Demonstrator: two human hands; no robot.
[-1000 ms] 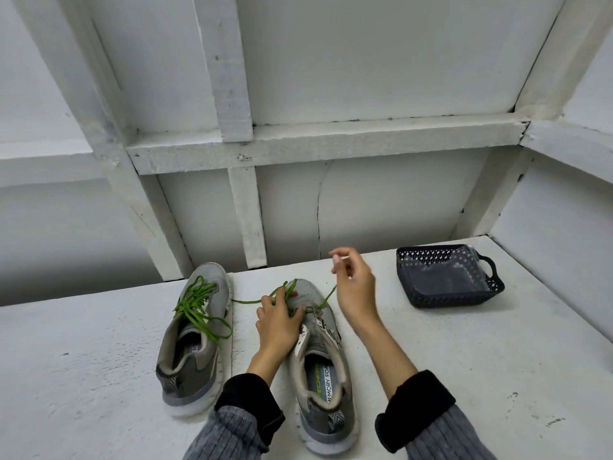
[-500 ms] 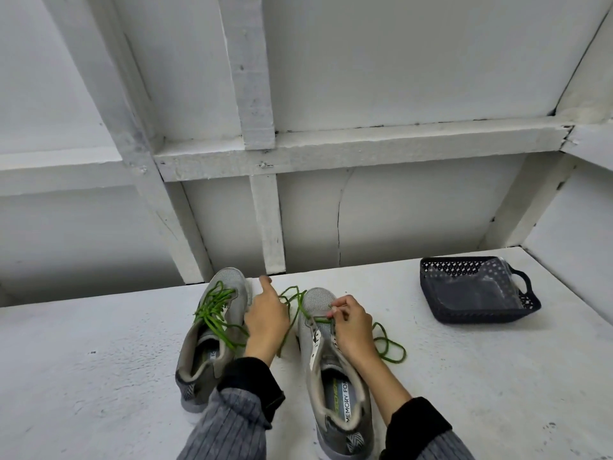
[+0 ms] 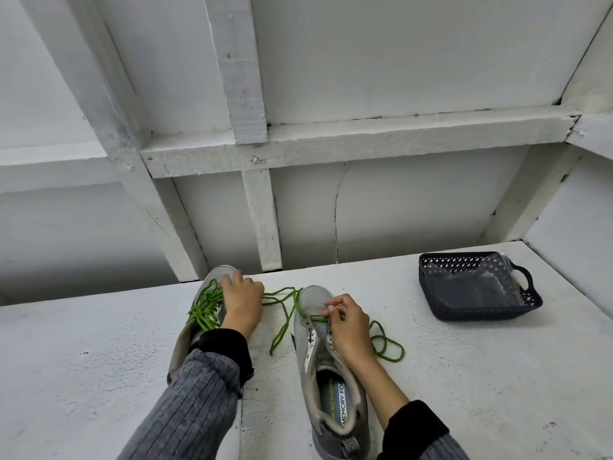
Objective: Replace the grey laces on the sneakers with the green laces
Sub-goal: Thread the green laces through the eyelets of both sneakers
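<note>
Inside, the right sneaker's (image 3: 331, 376) insole label (image 3: 341, 405) reads "MEMORY FOA".

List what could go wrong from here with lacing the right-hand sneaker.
1. The loose bright green lace coils on the white table beside the right hand; it may tangle or knot when pulled.
2. The left hand rests on the other grey mesh sneaker, so the grey mesh sneaker being laced could slide under the pull.
</note>
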